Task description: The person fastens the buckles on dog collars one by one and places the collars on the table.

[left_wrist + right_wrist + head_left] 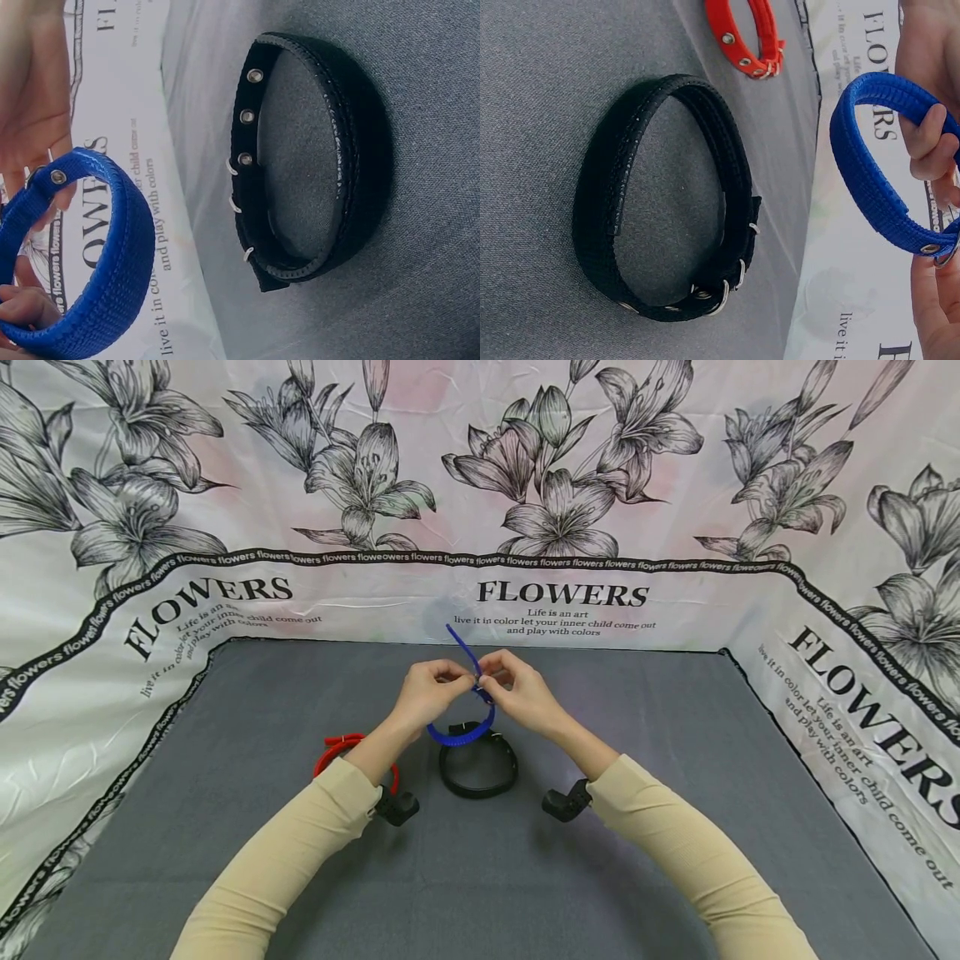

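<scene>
A blue collar [459, 740], closed in a loop with its free end sticking up, hangs between both hands above the table. My left hand [432, 692] pinches its band near the top of the loop. My right hand [523, 695] pinches it beside the metal buckle. A metal eyelet [58, 177] shows on the blue band close to the buckle in the left wrist view. Fingers hide part of the buckle. Below and slightly nearer lies a black collar [477, 792], buckled into a ring, with metal eyelets and rings.
A red collar [341, 743] lies on the grey tabletop [637, 710] at the left, partly hidden by the left forearm. White flower-printed cloth [412, 602] rises behind and at both sides. A black wrist camera [567, 801] sits under the right sleeve cuff.
</scene>
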`<state>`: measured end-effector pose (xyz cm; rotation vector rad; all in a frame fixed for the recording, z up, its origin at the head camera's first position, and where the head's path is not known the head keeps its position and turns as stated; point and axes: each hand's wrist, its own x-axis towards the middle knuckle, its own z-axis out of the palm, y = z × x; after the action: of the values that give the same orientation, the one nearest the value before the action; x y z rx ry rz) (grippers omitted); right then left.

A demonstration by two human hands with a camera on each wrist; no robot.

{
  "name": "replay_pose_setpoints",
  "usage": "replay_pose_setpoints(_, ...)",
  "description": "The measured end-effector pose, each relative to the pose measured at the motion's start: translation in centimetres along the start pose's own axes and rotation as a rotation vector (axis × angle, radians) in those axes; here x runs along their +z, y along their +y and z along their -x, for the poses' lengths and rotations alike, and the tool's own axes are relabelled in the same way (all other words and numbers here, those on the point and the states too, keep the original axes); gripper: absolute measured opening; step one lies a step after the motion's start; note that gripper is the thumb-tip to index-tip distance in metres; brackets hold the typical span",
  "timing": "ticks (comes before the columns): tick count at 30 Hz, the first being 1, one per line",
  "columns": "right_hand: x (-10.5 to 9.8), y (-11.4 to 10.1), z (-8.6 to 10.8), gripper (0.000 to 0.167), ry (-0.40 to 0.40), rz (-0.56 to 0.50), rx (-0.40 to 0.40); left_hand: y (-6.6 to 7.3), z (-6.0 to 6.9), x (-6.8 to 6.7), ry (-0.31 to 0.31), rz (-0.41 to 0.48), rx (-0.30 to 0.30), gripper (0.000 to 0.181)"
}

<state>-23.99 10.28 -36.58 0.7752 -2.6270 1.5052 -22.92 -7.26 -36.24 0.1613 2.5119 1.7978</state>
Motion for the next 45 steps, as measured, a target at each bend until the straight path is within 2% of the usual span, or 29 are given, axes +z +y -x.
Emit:
replay_pose_setpoints(10,-0.1,0.3,-0.1,0.019,-0.031,0.025,0.009,0.0,0.0,0.0,0.010,-0.016,-0.029,0.016)
replay_pose_setpoints(13,-0.2,0.3,-0.1,0.019,-0.034,0.039,0.013,-0.1,0.0,0.0,0.007,-0.009,-0.021,0.018)
replay_pose_setpoints(16,-0.3,0.3,-0.1,0.019,-0.023,0.043,0.009,-0.4,0.1,-0.2,-0.019,-0.012,-0.003,0.022)
replay_pose_setpoints(20,-0.6,-0.2,0.1,0.020,0.002,0.036,0.021,-0.8,0.2,-0.5,-0.086,-0.012,0.006,0.029)
replay_pose_setpoints(25,-0.8,-1.1,0.3,0.024,0.011,0.016,0.044,-1.0,0.2,-0.9,-0.133,-0.009,0.005,0.028)
replay_pose_setpoints(29,-0.6,-0.1,-0.1,0.025,0.028,0.005,0.056,-1.1,0.3,-0.9,-0.124,0.008,0.004,0.028)
replay_pose_setpoints(36,-0.7,0.0,-0.3,0.023,0.040,0.027,0.044,-1.2,0.3,-0.7,-0.081,0.036,0.014,0.027)
replay_pose_setpoints(45,-1.0,-0.2,-0.5,0.018,-0.056,0.079,0.063,-1.0,0.3,-0.6,-0.056,0.088,0.008,0.025)
